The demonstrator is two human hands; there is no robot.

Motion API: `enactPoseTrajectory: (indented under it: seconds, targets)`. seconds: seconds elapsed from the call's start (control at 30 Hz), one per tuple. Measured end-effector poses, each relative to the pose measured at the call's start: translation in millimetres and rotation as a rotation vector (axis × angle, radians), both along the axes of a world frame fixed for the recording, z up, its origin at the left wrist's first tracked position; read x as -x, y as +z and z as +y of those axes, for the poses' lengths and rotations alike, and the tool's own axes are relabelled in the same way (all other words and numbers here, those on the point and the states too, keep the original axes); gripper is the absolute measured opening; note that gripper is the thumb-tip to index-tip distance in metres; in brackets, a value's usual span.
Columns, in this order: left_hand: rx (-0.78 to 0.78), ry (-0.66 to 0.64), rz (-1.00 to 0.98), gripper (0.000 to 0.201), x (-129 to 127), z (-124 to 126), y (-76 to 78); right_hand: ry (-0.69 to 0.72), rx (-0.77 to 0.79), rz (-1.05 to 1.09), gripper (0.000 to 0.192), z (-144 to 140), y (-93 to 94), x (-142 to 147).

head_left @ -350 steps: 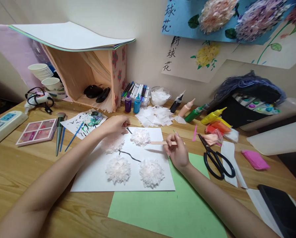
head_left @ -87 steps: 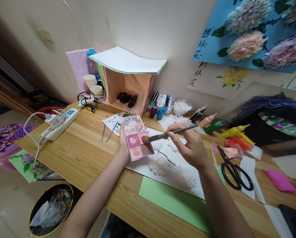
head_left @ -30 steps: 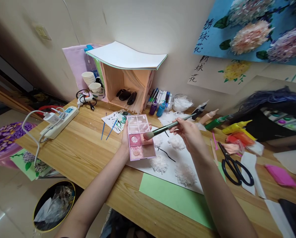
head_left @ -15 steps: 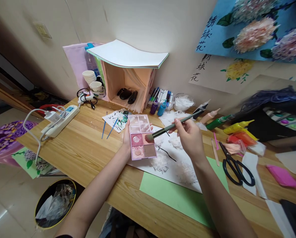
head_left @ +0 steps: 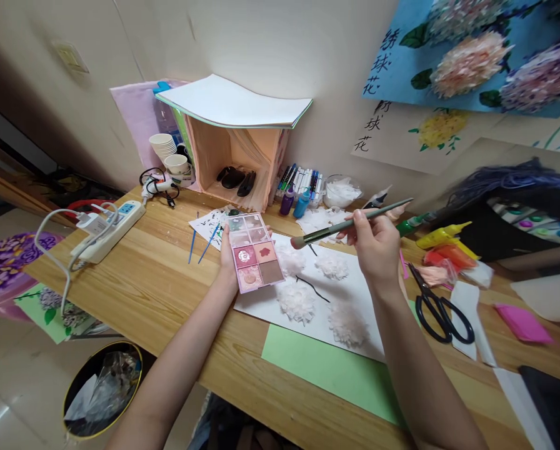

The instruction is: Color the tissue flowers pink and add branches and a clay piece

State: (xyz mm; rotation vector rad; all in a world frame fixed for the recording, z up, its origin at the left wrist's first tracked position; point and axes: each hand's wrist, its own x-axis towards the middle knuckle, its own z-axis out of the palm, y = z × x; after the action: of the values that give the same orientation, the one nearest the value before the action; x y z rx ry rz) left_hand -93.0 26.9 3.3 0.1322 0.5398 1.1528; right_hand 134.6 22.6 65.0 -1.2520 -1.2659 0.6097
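Note:
My left hand (head_left: 227, 259) holds a pink palette (head_left: 254, 252) of several powder pans, tilted over the left edge of a white sheet (head_left: 322, 309). A grey-green brush (head_left: 350, 222) is gripped in my right hand (head_left: 376, 245), its pale bristle tip lifted just right of the palette. On the sheet lie several white tissue flowers (head_left: 297, 300) joined by black stem lines. A green paper (head_left: 331, 369) lies under the sheet's near edge.
Black scissors (head_left: 437, 306) and a pink clay slab (head_left: 522, 314) lie at right. Paint bottles (head_left: 442, 234), markers (head_left: 301, 181) and a bowl of tissue (head_left: 340, 192) line the wall. A power strip (head_left: 106, 230) sits at left, a bin (head_left: 102, 387) on the floor.
The brush tip has lifted off the pink pan and moved right, away from the palette. The palette stays in my left hand. Long before, my hands pressed flowers with a wooden stick.

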Motion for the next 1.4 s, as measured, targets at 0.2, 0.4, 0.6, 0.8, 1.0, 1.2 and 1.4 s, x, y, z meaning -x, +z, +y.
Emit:
enactPoseTrajectory:
  seconds: [0.2, 0.4, 0.6, 0.8, 1.0, 1.2, 1.4]
  targets:
    - [-0.015, 0.029, 0.054, 0.074, 9, 5, -7.1, 0.067, 0.11, -0.1, 0.029, 9, -21.8, 5]
    - [0.023, 0.068, 0.092, 0.07, 13, 8, -9.3, 0.129, 0.149, -0.181, 0.03, 7, -29.2, 14]
    - [0.049, 0.044, 0.098, 0.069, 13, 8, -8.8, 0.071, 0.143, -0.21, 0.033, 11, -29.3, 7]
    - [0.048, 0.034, 0.118, 0.072, 12, 7, -5.5, 0.012, 0.173, -0.244, 0.03, 14, -26.2, -3]
    - [0.029, 0.03, 0.125, 0.074, 14, 8, -7.7, -0.027, 0.121, -0.219, 0.029, 14, -20.5, -9]
    - [0.031, 0.037, 0.118, 0.073, 14, 9, -8.9, 0.175, 0.081, -0.102, 0.029, 10, -20.5, 4]
    - [-0.001, 0.023, 0.113, 0.069, 14, 11, -12.9, 0.248, 0.186, -0.035, 0.032, 14, -36.6, 15]
